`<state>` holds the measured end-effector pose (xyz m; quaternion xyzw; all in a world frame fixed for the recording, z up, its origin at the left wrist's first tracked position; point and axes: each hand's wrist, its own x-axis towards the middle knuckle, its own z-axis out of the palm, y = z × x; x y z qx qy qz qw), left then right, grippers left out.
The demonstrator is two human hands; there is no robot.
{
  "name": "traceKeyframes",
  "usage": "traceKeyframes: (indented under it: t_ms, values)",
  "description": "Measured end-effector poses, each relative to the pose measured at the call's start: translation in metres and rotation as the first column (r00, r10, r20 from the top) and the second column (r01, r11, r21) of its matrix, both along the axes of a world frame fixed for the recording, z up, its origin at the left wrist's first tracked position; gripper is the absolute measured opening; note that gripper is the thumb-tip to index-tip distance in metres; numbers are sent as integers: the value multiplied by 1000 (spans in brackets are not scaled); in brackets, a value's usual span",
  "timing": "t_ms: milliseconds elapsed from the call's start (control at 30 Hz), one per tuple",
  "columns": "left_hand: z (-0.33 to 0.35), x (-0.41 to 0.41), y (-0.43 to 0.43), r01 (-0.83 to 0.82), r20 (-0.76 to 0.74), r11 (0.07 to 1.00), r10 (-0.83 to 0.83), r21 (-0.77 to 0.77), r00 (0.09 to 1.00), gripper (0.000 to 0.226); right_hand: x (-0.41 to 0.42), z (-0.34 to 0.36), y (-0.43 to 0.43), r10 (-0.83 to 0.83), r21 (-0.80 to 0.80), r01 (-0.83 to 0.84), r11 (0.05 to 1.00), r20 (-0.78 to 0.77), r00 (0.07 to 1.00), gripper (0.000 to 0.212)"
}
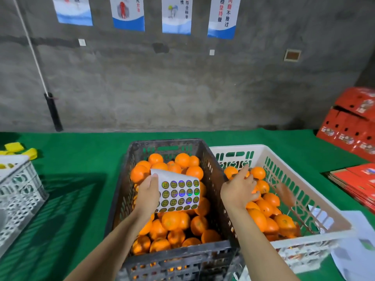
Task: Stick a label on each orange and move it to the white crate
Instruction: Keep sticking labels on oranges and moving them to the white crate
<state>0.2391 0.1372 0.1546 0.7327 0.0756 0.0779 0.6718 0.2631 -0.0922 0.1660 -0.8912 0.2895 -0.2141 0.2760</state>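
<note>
Left hand: pinched the sheet.
Right hand: on oranges, white crate; we could not tell its grip.
Risk: we judged a dropped orange might scuff its label.

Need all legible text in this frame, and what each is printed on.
"不放过": on the rightmost wall poster; its red characters are too blurred.
"符合标准": on the third poster.
"方法": on the second poster, in red, barely legible.
Unreadable: the leftmost poster.
Too small: print on the label sheet held by the left hand.
Blurred: logos on the red cartons.
</note>
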Motion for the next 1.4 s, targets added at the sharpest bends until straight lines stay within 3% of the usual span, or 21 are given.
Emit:
traceKeyframes:
  t_ms: [67, 133, 233, 300, 400, 500, 700, 833, 967, 1233, 1400]
  values:
    - [0, -1, -2, -19, 30, 1000, 18, 9, 999, 44, -5, 0, 4, 55, -143, -51, 988, 24, 998, 77]
    - [1, -2, -2, -37, 100, 997, 30, 72, 995, 45, -11, -2, 16, 246, -361, -185, 914, 129, 961, 64]
    - [0, -3, -2, -68, 226, 946, -6, 317, 974, 49, -17, -3, 38, 665, -554, -461, 693, 244, 706, 32]
    - [-5, -5, 0, -108, 278, 904, -13, 413, 961, 49, -20, -1, 55, 805, -512, -644, 569, 183, 565, 28]
    - [-6, -6, 5, -157, 294, 904, 38, 396, 955, 49, -21, -1, 81, 873, -268, -832, 485, 98, 478, 49]
    - [-5, -7, 9, -199, 276, 945, 125, 259, 953, 50, -20, -9, 95, 910, -316, -859, 403, 36, 413, 53]
    - [0, -4, 9, -81, 158, 995, 72, 55, 985, 53, -19, -12, 92, 864, -398, -771, 496, 137, 485, 38]
    - [-3, -5, 5, -30, 235, 966, -32, 257, 971, 48, -23, -15, 86, 857, -487, -722, 491, 122, 500, 32]
    - [-4, -4, 3, -55, 249, 938, -34, 343, 968, 46, -24, -12, 84, 838, -474, -712, 519, 119, 532, 27]
    - [1, -10, 9, -76, 233, 893, -33, 443, 972, 45, -28, -11, 87, 866, -468, -739, 484, 139, 479, 17]
    - [4, -4, 18, -239, 264, 756, 91, 609, 960, 45, -28, -16, 85, 879, -433, -768, 471, 154, 452, 9]
